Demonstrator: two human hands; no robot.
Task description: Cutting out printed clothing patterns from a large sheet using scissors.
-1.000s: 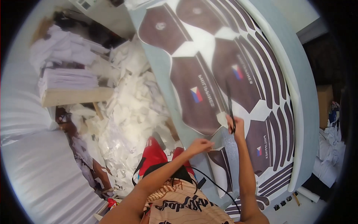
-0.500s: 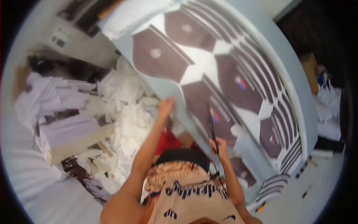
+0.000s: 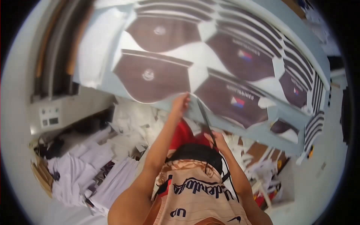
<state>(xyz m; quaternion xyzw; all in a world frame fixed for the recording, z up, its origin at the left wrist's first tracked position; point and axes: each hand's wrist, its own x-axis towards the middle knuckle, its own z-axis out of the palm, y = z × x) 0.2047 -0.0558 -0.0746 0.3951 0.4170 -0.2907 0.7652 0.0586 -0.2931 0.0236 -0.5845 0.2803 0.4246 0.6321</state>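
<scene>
A large white sheet point(image 3: 197, 75) printed with dark garment-shaped panels lies over a pale blue table. My left hand point(image 3: 181, 104) is closed at the near edge of the sheet, beside the notch between two dark panels point(image 3: 153, 73). In my right hand point(image 3: 216, 140) is a long, narrow dark tool that looks like scissors point(image 3: 204, 114). Its tip points up at that same notch, close to my left fingers. Whether its blades are apart cannot be made out. The near edge of the sheet follows the curved outlines of the panels.
Heaps of white scraps point(image 3: 131, 116) lie below the table at the left. Stacked pale fabric point(image 3: 114, 180) is nearer me. A box of scraps point(image 3: 283, 191) stands low at the right. Dark rolls point(image 3: 62, 45) stand at the far left. A black cord hangs near my right forearm.
The view has turned, so the table now runs more sideways. My left hand has come from beside the table to the sheet's edge. The scissors have come close to the notch.
</scene>
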